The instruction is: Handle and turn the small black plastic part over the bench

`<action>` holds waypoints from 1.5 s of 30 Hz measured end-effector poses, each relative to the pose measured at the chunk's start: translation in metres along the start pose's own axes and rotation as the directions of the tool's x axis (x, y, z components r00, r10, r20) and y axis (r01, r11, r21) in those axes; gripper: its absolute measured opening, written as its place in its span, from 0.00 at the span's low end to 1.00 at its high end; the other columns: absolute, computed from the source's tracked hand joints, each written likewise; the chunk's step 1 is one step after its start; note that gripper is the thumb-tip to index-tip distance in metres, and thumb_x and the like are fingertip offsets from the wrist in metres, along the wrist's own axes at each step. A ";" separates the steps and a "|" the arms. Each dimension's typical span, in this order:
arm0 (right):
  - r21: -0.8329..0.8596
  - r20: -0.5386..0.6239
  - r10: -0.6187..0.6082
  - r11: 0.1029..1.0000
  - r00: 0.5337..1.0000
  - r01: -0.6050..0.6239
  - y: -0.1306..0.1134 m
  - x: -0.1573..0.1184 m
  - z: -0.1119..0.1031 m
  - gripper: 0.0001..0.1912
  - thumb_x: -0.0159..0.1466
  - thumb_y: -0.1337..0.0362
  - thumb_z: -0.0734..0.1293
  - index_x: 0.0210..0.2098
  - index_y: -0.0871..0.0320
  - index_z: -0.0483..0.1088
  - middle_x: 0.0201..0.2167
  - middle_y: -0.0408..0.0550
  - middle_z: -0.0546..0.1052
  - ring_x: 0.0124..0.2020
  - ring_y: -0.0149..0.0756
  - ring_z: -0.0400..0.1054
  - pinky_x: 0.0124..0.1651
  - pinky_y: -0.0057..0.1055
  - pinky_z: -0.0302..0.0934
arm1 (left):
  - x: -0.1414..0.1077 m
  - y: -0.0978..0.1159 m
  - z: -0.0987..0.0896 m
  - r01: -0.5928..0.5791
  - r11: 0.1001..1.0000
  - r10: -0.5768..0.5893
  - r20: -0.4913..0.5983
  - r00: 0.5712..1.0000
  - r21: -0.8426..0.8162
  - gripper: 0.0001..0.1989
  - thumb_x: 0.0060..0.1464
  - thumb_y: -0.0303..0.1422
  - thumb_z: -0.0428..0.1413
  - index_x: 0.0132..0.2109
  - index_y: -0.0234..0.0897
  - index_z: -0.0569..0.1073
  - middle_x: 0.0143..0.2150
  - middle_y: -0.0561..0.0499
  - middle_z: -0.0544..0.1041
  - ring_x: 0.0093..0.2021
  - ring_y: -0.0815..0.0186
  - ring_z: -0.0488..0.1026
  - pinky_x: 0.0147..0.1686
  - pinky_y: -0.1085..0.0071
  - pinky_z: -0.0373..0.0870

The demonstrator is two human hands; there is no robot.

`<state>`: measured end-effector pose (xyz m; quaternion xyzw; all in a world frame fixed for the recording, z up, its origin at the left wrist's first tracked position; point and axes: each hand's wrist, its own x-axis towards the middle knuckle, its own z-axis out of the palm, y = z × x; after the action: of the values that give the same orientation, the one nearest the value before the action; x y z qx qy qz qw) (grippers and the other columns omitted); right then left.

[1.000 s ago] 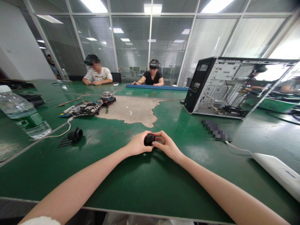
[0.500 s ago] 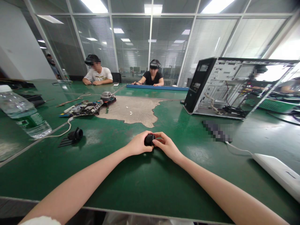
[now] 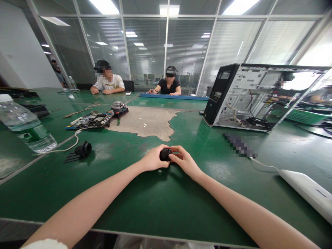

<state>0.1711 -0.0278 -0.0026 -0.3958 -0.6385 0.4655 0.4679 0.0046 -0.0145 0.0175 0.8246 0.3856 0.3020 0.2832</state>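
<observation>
Near the middle of the green table (image 3: 116, 204), a small black rounded part (image 3: 164, 155) sits between my two hands; its exact kind is not clear. My left hand (image 3: 153, 159) is curled around it from the left. From the right, my right hand (image 3: 184, 160) pinches its near side with thumb and fingers. Part of the piece is hidden by the fingers. Off to the left lies another black plastic part (image 3: 82, 150) with a round collar and several flat prongs.
A clear water bottle (image 3: 31, 129) stands at left near a circuit board (image 3: 90, 121) and a cable. An open computer case (image 3: 220, 97) stands at right, with a blurred dark device (image 3: 238, 144) and white power bank (image 3: 308, 193) before it. Two people sit across.
My hands and the black part stay almost in place. Across the table, the person in black has slightly raised one hand.
</observation>
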 end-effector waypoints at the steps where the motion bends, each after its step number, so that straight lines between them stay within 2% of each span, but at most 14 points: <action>1: -0.003 0.009 0.003 1.000 1.000 -0.003 0.000 0.000 0.000 0.14 0.55 0.61 0.65 0.40 0.56 0.64 0.40 0.47 0.70 0.38 0.34 0.67 0.40 0.33 0.63 | 0.000 0.000 0.000 0.000 1.000 0.000 0.001 1.000 0.000 0.25 0.39 0.31 0.56 0.48 0.37 0.63 0.41 0.50 0.72 0.40 0.63 0.69 0.39 0.70 0.65; 6: 0.040 0.064 -0.045 0.998 0.997 0.043 -0.003 -0.002 -0.001 0.15 0.51 0.65 0.68 0.38 0.55 0.63 0.39 0.44 0.69 0.41 0.34 0.66 0.44 0.34 0.62 | 0.001 -0.002 -0.001 -0.004 1.000 0.004 0.028 1.000 -0.004 0.24 0.39 0.30 0.56 0.48 0.37 0.63 0.41 0.51 0.71 0.39 0.63 0.69 0.38 0.70 0.64; 11: 0.044 0.042 -0.025 0.999 0.999 0.023 -0.004 -0.002 0.000 0.11 0.53 0.63 0.66 0.35 0.56 0.63 0.38 0.44 0.69 0.40 0.33 0.66 0.42 0.32 0.62 | 0.001 -0.001 -0.001 -0.016 1.000 0.016 0.023 1.000 0.003 0.24 0.40 0.30 0.56 0.48 0.37 0.63 0.42 0.50 0.71 0.40 0.63 0.69 0.39 0.70 0.64; 14: 0.029 0.020 -0.008 1.000 1.000 0.008 -0.002 -0.001 0.001 0.11 0.55 0.62 0.65 0.37 0.55 0.63 0.38 0.44 0.69 0.38 0.32 0.66 0.38 0.30 0.63 | 0.002 0.000 -0.001 0.000 1.000 0.000 0.019 1.000 0.000 0.24 0.40 0.31 0.56 0.48 0.37 0.63 0.42 0.50 0.71 0.40 0.62 0.69 0.39 0.69 0.64; 17: -0.008 0.024 0.009 1.000 1.000 -0.009 -0.001 0.000 0.000 0.14 0.55 0.62 0.64 0.41 0.55 0.62 0.41 0.46 0.68 0.38 0.32 0.66 0.40 0.32 0.63 | 0.002 0.000 -0.001 0.008 1.000 -0.008 0.021 1.000 -0.003 0.24 0.39 0.31 0.56 0.48 0.37 0.63 0.42 0.49 0.72 0.41 0.62 0.69 0.40 0.69 0.65; 23: 0.045 0.064 -0.048 0.998 0.997 0.045 -0.004 -0.002 0.000 0.15 0.51 0.63 0.68 0.38 0.55 0.62 0.39 0.45 0.69 0.41 0.34 0.66 0.44 0.34 0.62 | 0.002 0.000 -0.001 0.017 1.000 -0.017 0.029 0.999 -0.007 0.25 0.39 0.29 0.56 0.48 0.37 0.63 0.42 0.50 0.72 0.40 0.62 0.69 0.39 0.69 0.65; 28: 0.050 0.023 -0.021 0.999 1.000 0.020 -0.003 -0.002 0.001 0.10 0.54 0.61 0.65 0.34 0.55 0.62 0.38 0.43 0.68 0.39 0.32 0.66 0.39 0.30 0.63 | 0.002 -0.001 0.000 0.021 1.000 -0.021 0.012 1.000 0.014 0.25 0.39 0.31 0.56 0.48 0.37 0.63 0.41 0.50 0.71 0.40 0.62 0.69 0.38 0.69 0.65; 31: 0.036 0.011 -0.012 0.999 1.000 0.011 -0.001 -0.001 0.001 0.12 0.55 0.61 0.65 0.37 0.55 0.62 0.39 0.44 0.67 0.37 0.31 0.66 0.37 0.29 0.63 | 0.002 0.000 -0.001 0.024 1.000 -0.024 0.012 1.000 0.012 0.24 0.39 0.31 0.56 0.48 0.37 0.64 0.42 0.50 0.72 0.40 0.62 0.69 0.38 0.69 0.65; 34: 0.003 0.017 0.000 1.000 1.000 0.000 0.000 0.000 0.000 0.14 0.55 0.61 0.64 0.40 0.55 0.62 0.41 0.46 0.68 0.39 0.32 0.66 0.40 0.32 0.63 | 0.002 0.001 -0.001 0.032 0.999 -0.032 0.011 0.999 0.013 0.25 0.39 0.31 0.56 0.48 0.37 0.64 0.42 0.49 0.72 0.41 0.61 0.69 0.39 0.68 0.65; 39: 0.039 0.055 -0.051 0.998 0.997 0.048 -0.004 -0.002 0.000 0.13 0.53 0.64 0.67 0.37 0.55 0.62 0.39 0.44 0.69 0.41 0.33 0.66 0.44 0.33 0.62 | 0.002 0.001 -0.001 0.023 1.000 -0.024 0.022 0.999 0.015 0.24 0.38 0.30 0.56 0.47 0.37 0.64 0.42 0.50 0.72 0.40 0.62 0.69 0.39 0.69 0.65; 42: 0.043 0.033 -0.026 0.999 0.999 0.024 -0.005 -0.002 0.001 0.10 0.53 0.62 0.66 0.34 0.55 0.61 0.37 0.43 0.69 0.40 0.33 0.66 0.41 0.31 0.62 | 0.002 0.000 -0.001 0.021 0.999 -0.022 0.015 1.000 0.027 0.24 0.39 0.31 0.56 0.47 0.37 0.64 0.41 0.50 0.72 0.39 0.62 0.69 0.38 0.69 0.65; 45: 0.041 0.017 -0.008 0.999 1.000 0.007 -0.004 -0.001 0.001 0.10 0.54 0.61 0.65 0.35 0.54 0.62 0.37 0.43 0.68 0.38 0.32 0.67 0.38 0.30 0.63 | 0.002 0.000 -0.001 0.014 0.999 -0.015 0.010 1.000 0.029 0.24 0.39 0.31 0.56 0.47 0.37 0.64 0.42 0.50 0.72 0.40 0.62 0.69 0.38 0.69 0.65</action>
<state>0.1698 -0.0299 0.0005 -0.3797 -0.6343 0.4799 0.4723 0.0048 -0.0128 0.0180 0.8274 0.3945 0.2901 0.2752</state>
